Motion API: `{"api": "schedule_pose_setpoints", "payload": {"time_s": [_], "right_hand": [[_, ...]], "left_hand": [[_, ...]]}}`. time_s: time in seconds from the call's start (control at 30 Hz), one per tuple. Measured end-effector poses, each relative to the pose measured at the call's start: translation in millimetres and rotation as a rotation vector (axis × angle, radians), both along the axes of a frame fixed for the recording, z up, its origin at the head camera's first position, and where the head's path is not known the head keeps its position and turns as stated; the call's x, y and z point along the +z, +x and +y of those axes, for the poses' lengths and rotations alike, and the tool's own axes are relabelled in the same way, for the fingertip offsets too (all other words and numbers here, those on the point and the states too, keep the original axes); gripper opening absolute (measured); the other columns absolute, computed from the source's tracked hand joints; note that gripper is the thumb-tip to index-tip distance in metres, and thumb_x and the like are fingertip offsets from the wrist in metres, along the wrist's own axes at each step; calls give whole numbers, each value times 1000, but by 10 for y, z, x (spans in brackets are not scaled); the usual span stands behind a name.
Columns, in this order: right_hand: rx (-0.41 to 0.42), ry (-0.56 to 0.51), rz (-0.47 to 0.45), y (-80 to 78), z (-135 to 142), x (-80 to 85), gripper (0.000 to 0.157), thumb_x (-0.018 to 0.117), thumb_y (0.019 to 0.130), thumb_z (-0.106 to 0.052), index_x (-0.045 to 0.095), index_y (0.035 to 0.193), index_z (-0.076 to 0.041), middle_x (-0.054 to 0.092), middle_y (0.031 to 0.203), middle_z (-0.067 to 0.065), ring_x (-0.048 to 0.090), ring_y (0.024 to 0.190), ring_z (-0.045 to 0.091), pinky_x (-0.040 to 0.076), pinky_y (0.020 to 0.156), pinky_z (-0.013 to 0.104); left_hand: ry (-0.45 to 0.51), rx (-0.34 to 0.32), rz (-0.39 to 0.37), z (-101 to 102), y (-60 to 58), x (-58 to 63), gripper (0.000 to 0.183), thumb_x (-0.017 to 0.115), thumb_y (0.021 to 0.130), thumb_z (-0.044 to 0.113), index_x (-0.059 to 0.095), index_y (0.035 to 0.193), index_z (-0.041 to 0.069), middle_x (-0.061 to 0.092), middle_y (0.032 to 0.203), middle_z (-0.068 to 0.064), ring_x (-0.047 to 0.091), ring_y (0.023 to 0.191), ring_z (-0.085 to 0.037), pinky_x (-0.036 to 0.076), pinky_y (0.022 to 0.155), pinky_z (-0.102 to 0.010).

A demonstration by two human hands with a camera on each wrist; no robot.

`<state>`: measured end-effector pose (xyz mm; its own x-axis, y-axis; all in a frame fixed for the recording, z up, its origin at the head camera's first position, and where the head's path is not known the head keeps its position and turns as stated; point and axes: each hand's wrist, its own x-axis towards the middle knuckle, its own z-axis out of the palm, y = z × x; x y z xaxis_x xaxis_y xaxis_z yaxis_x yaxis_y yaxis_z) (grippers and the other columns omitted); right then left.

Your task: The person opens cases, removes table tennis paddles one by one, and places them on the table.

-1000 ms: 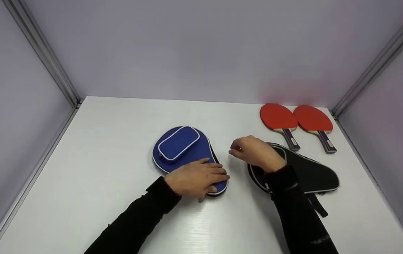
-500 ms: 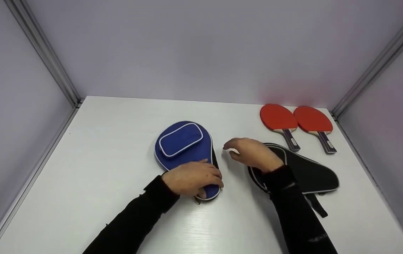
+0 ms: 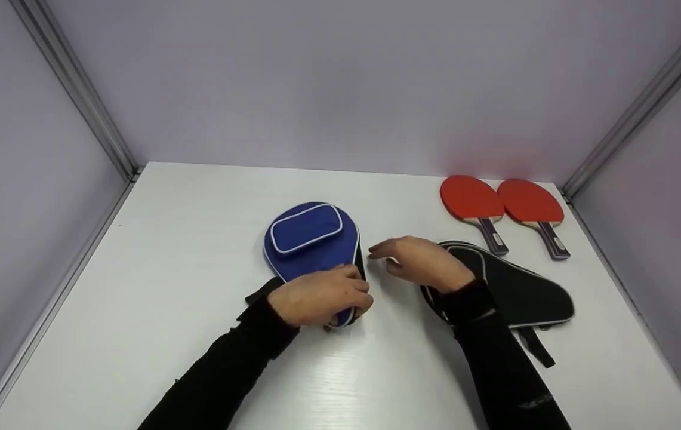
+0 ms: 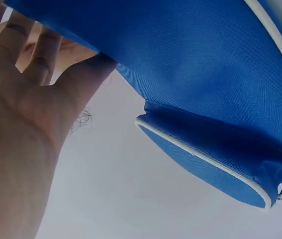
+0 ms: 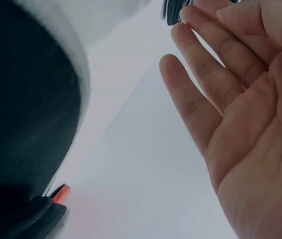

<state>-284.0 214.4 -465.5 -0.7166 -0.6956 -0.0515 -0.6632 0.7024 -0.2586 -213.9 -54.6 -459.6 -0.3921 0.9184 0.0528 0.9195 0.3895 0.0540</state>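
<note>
A blue table tennis bat case (image 3: 316, 260) with white piping and a small zipped pocket (image 3: 306, 228) lies at mid table. My left hand (image 3: 321, 297) grips its narrow near end, thumb on the blue face and fingers around the right side; the left wrist view shows the thumb (image 4: 83, 77) against the fabric. Relaxed and holding nothing, my right hand (image 3: 427, 261) hovers with its fingertips just off the blue case's right edge. Beneath the right wrist lies a black bat case (image 3: 528, 292), its left part partly hidden by the hand and sleeve.
Two red table tennis bats (image 3: 470, 197) (image 3: 529, 200) lie side by side at the back right corner, handles toward me. A black strap (image 3: 536, 347) sticks out below the black case. Pale walls (image 3: 340, 89) enclose the white table.
The blue case has turned more upright and shifted slightly away from me, while my left fingers have curled around its narrow end. My right hand has moved a little left toward it.
</note>
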Motion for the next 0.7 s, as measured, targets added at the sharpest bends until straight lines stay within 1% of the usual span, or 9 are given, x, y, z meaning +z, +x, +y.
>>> {"api": "schedule_pose_setpoints", "payload": {"time_s": [0.17,0.3,0.43,0.5,0.6,0.7], "right_hand": [[45,1,19,20,-65,-32,41,65,108,0,82,145,-4,83,150,14,80,142,33,66,120,54],[100,1,48,34,-129,-89,46,65,107,3,81,149,-6,82,151,12,81,140,31,68,117,51],[124,16,72,60,-183,-131,48,64,105,4,80,149,-6,82,152,10,82,137,30,69,113,49],[111,28,68,86,-202,-131,47,65,105,3,80,149,-6,82,151,10,82,135,30,69,112,48],[77,48,61,137,-221,-114,45,66,105,4,81,146,-5,82,151,11,82,135,31,69,112,49],[46,69,71,186,-241,-103,41,68,105,3,82,143,-6,83,149,11,83,131,32,70,109,50]], "left_hand": [[51,12,3,-66,-77,23,33,93,91,-6,76,102,21,79,111,7,67,119,-21,61,107,-35],[52,26,33,-92,-128,35,27,91,96,-2,77,101,20,80,108,7,69,118,-22,60,110,-36],[52,41,68,-115,-161,54,23,87,98,-2,77,98,18,82,105,6,70,112,-21,61,116,-40],[50,46,80,-138,-176,80,21,86,99,-2,78,99,18,83,106,6,69,111,-21,62,114,-39],[70,61,112,-186,-192,138,21,86,99,-3,79,99,17,83,105,7,69,109,-20,64,104,-35],[106,70,154,-237,-203,210,23,87,96,-4,79,98,17,83,103,7,69,107,-19,64,95,-33]]}}
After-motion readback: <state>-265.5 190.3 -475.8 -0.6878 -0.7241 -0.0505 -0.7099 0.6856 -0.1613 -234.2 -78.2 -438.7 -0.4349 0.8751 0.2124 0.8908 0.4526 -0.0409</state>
